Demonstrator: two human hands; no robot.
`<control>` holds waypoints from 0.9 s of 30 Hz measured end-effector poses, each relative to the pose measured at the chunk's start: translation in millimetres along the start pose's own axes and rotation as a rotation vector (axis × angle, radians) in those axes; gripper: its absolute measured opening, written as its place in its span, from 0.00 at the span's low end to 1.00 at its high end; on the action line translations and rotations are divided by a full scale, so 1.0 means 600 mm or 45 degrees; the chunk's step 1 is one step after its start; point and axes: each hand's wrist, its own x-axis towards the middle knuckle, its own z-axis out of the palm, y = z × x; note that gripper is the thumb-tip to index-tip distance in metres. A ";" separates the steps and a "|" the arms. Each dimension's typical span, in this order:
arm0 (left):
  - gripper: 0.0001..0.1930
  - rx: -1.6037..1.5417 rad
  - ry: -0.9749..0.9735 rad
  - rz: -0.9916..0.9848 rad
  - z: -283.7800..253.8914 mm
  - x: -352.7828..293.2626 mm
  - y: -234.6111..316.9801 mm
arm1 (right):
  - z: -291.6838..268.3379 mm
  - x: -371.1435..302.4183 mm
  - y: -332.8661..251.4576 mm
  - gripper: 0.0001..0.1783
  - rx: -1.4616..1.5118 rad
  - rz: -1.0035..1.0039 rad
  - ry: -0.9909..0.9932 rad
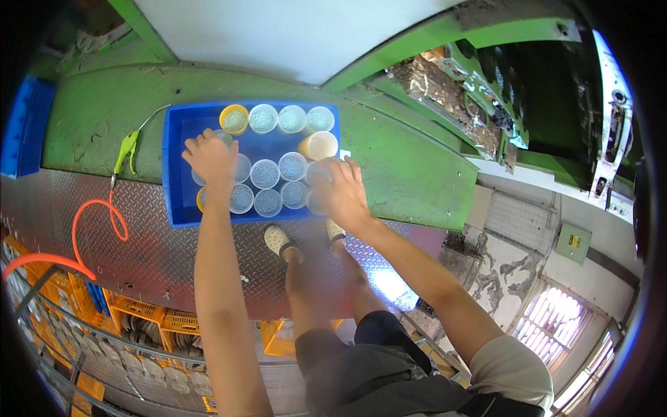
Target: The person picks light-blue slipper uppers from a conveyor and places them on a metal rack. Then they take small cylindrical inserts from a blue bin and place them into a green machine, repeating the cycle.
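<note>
A blue tray (184, 214) sits on the green worktop (403, 177), and the cups stand inside it. Think of the tray as a clock, with 12 on the far side.

Nearly all the cups I can see have little beads in them, so that part looks mostly done. At 11 o'clock a yellow cup (233, 121) has pale green beads. Three white cups (292, 119), from 12 to 2 o'clock, have pale green ones too. Six clear cups (265, 174), in two rows from the middle down toward 6 o'clock, have pale blue beads.

One tipped yellow cup (320, 146), between 2 and 3 o'clock, looks empty, so maybe it is left over.

The left hand (212, 161) is at 9 o'clock, fingers bent over a half-hidden cup (224, 136). The right hand (340, 192), near 4 o'clock, is curled and blurry. I cannot tell if either grip holds anything.
</note>
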 end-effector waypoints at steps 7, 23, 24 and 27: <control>0.27 -0.121 0.125 0.148 -0.105 -0.003 -0.024 | -0.034 -0.035 -0.007 0.23 0.095 0.063 0.062; 0.42 -1.218 -0.108 0.681 -0.423 -0.265 0.351 | -0.327 -0.109 0.185 0.46 0.605 0.452 0.381; 0.39 -1.260 -0.025 0.616 -0.411 -0.273 0.363 | -0.356 -0.108 0.234 0.46 0.520 0.411 0.443; 0.31 -1.247 -0.093 0.525 -0.373 -0.296 0.384 | -0.443 -0.083 0.383 0.45 0.228 0.515 0.519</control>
